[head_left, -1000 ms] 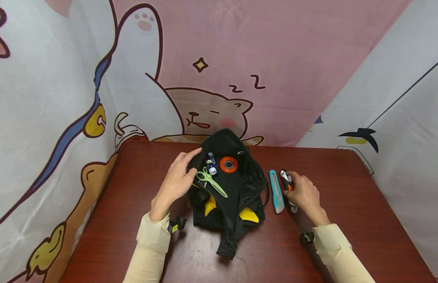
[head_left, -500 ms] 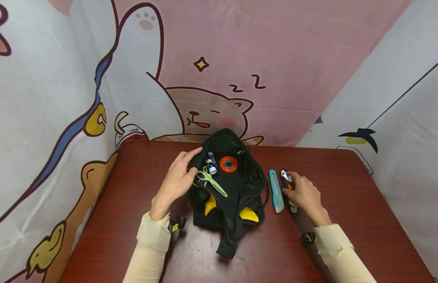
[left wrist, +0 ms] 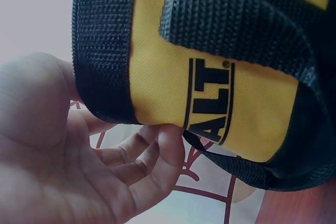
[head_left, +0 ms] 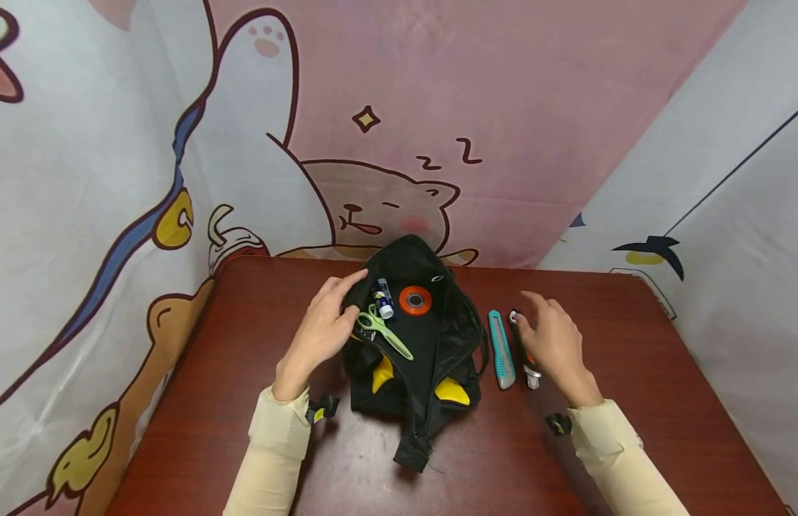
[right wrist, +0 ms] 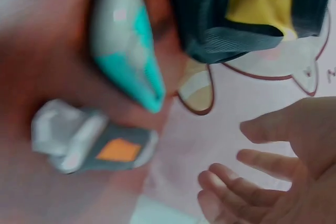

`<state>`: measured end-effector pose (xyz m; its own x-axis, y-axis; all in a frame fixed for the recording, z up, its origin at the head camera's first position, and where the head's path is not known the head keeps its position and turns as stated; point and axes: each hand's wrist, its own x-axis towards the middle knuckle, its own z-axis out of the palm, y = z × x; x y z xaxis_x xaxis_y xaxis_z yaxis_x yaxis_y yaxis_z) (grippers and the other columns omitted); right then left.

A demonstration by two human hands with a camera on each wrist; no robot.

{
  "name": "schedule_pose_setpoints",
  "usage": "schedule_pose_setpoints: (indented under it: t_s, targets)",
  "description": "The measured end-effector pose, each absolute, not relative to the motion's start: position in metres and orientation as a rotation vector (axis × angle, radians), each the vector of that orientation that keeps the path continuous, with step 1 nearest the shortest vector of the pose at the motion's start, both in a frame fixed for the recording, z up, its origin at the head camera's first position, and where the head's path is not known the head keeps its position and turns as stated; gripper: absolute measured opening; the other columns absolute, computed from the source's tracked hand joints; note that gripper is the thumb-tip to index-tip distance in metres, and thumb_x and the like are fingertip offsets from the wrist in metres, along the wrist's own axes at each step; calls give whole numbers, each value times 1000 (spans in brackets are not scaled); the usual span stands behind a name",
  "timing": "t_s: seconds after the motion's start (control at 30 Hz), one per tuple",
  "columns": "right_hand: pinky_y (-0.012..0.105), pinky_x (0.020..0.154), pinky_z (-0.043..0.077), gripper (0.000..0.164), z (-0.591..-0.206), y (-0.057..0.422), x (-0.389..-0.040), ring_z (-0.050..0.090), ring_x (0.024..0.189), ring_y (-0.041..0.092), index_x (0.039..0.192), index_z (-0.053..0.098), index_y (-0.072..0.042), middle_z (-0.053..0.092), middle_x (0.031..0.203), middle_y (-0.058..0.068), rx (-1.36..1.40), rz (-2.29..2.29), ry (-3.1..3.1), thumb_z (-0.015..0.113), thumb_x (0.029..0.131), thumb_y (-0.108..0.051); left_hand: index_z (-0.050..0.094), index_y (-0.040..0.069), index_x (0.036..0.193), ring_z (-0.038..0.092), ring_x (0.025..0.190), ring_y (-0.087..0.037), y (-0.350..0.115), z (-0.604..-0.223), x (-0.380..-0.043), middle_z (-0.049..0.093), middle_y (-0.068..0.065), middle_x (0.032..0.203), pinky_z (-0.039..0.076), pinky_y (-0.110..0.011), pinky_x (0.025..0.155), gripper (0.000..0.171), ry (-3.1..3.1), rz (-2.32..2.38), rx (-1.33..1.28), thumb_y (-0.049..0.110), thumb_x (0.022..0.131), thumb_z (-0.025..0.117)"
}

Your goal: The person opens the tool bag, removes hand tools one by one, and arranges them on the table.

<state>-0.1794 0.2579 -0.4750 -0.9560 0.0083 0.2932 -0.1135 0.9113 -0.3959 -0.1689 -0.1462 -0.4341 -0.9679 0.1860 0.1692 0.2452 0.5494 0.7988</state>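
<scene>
My left hand (head_left: 316, 333) grips the left edge of an open black-and-yellow tool bag (head_left: 460, 330). In the left wrist view, its fingers curl against the bag's yellow side (left wrist: 257, 103). Inside the opening lie a glue stick (head_left: 384, 301), an orange roll of tape (head_left: 405, 301) and green-handled scissors (head_left: 392, 338). My right hand (head_left: 556, 347) is above the table with fingers apart, holding nothing. Below it rests a dark grey, silver-ended tool with an orange patch (right wrist: 119, 150), partly hidden in the head view. A teal utility knife (head_left: 502, 351) lies between it and the bag.
The brown table (head_left: 644, 373) carries everything. A printed cartoon cloth (head_left: 515, 86) hangs right behind its far edge and along both sides. The bag's strap end (head_left: 413, 453) points toward the front of the table.
My right hand has let go of the dark grey tool and lifted slightly away, its fingers spreading. The tool stays on the table. My left hand has not moved.
</scene>
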Motion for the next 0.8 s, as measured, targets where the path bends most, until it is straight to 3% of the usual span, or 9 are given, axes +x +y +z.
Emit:
schedule_pose_setpoints:
  t_s: [0.3,0.6,0.8]
  targets:
    - [63,71,54,48,-440,222,-182,71,98,43,146,70,-8,74,113,21,151,692,-2555,80,99,-13,53,15,166,57,115,-37,-146,-434,-169,58,-18,143,45,-53,99,65,-2704,-1416,-375,6,102,54]
    - [56,74,53,49,-411,184,-192,70,80,37,146,71,-7,77,106,18,291,855,-2398,82,98,-9,53,14,166,56,114,-36,-145,-433,-168,59,-18,143,44,-52,98,66,-2703,-1391,-381,5,101,55]
    - [54,78,55,49,-398,164,-199,75,83,34,146,71,-7,76,106,16,358,957,-2346,82,98,-8,55,15,164,56,111,-36,-145,-432,-167,59,-17,142,45,-51,95,63,-2698,-1401,-358,7,102,57]
